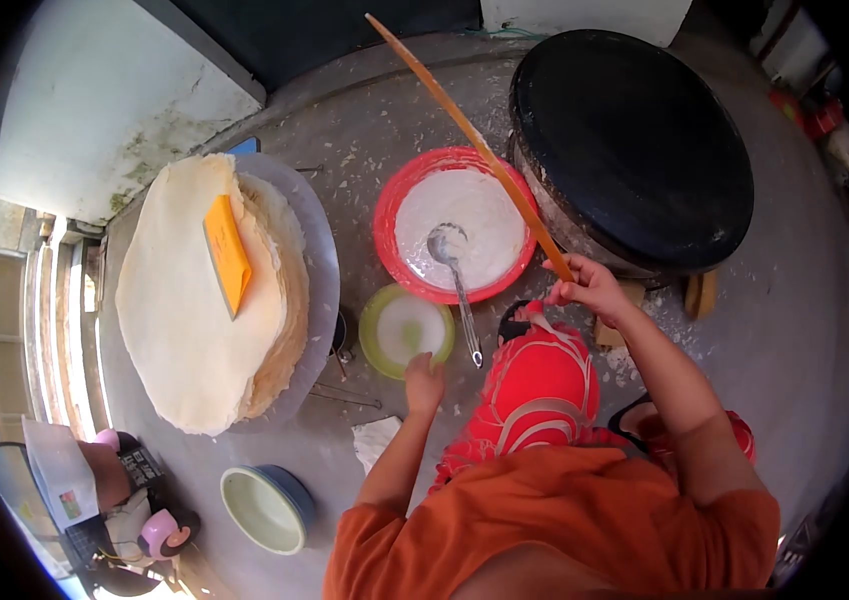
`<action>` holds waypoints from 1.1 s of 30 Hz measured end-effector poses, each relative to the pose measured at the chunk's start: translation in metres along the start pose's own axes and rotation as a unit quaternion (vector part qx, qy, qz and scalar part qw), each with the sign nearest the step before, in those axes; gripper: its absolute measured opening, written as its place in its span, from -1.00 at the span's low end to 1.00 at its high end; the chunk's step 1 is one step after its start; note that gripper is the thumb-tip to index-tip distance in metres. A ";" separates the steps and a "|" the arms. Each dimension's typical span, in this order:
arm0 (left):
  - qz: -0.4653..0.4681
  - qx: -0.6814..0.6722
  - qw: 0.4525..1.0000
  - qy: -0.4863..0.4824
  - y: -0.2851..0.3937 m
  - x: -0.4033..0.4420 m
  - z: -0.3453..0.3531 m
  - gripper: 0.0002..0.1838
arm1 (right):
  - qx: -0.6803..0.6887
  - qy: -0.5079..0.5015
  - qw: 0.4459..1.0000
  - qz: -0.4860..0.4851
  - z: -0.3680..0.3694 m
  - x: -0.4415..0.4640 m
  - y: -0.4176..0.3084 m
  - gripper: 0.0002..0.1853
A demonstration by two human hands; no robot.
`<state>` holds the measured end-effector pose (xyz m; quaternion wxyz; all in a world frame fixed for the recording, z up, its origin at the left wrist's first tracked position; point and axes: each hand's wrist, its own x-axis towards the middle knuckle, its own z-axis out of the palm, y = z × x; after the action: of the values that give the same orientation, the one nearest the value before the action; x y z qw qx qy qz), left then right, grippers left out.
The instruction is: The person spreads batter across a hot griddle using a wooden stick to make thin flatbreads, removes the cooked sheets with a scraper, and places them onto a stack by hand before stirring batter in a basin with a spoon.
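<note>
The right hand (592,287) is closed around the lower end of a long, thin, flat strip of tan wood (472,135), whose narrow body slants up and away to a pointed far tip, passing above the right rim of a red round basin (389,235). The left hand (424,383) is at the near right edge of a small yellow-green round bowl (367,340) with pale, cloudy liquid inside; its fingers bend downward, and I cannot tell how far open they are or whether they grip the rim. Just beyond this bowl, the red basin contains thick white batter (444,205), and 1 long-handled metal ladle (462,300) rests with its head in the batter and its handle over the near rim. To the right of the basin stands a large, round, black flat-topped griddle (634,150). On the left, a tall stack of thin, pale, round flatbreads (174,300) lies on a grey-white round board (314,240), with 1 yellow scraper with a dark edge (231,255) on top. Nearer the person, 1 deep bowl with a pale inside and blue outside (262,510) sits on the grey floor (344,500), near a crumpled white sheet (374,440).
</note>
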<state>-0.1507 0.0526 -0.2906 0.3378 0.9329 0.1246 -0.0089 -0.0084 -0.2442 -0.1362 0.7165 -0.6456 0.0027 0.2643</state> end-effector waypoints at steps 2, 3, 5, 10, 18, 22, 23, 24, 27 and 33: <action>-0.019 -0.065 0.998 -0.012 0.002 0.005 0.018 -0.68 | -0.016 -0.004 1.000 -0.013 0.005 -0.010 -0.018 -0.75; -0.034 -0.126 0.991 -0.026 0.007 0.010 0.025 -0.67 | -0.059 0.021 0.998 -0.007 0.008 -0.016 -0.026 -0.78; -0.180 -0.335 0.918 -0.113 0.041 0.028 0.022 -0.69 | -0.102 0.049 0.994 -0.002 0.009 -0.029 -0.038 -0.81; -0.322 -0.724 0.549 -0.266 0.069 0.082 0.026 -0.74 | -0.122 0.135 0.981 0.067 -0.013 -0.092 -0.048 -0.89; -0.201 -0.311 0.919 -0.133 0.034 0.113 0.045 -0.83 | -0.118 0.209 0.966 0.091 -0.060 -0.178 -0.021 -0.92; 0.027 0.161 0.973 -0.161 0.062 0.088 0.012 -0.75 | -0.103 0.219 0.967 0.083 -0.067 -0.193 0.001 -0.92; 0.028 0.163 0.973 -0.161 0.076 0.094 -0.008 -0.75 | -0.098 0.217 0.968 0.075 -0.068 -0.194 0.006 -0.92; 0.013 0.208 0.960 -0.184 0.089 0.111 -0.031 -0.70 | -0.096 0.217 0.969 0.072 -0.069 -0.194 0.008 -0.92; -0.046 0.236 0.958 -0.156 0.098 0.132 -0.038 -0.66 | -0.104 0.214 0.968 0.085 -0.066 -0.193 0.010 -0.92; -0.020 0.205 0.959 -0.195 0.096 0.117 -0.023 -0.73 | -0.104 0.200 0.969 0.104 -0.067 -0.198 0.012 -0.91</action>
<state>-0.0159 0.0225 -0.2237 0.1573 0.9594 0.0706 -0.2232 -0.1611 -0.3801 -0.0897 0.5992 -0.7521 0.1856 0.2023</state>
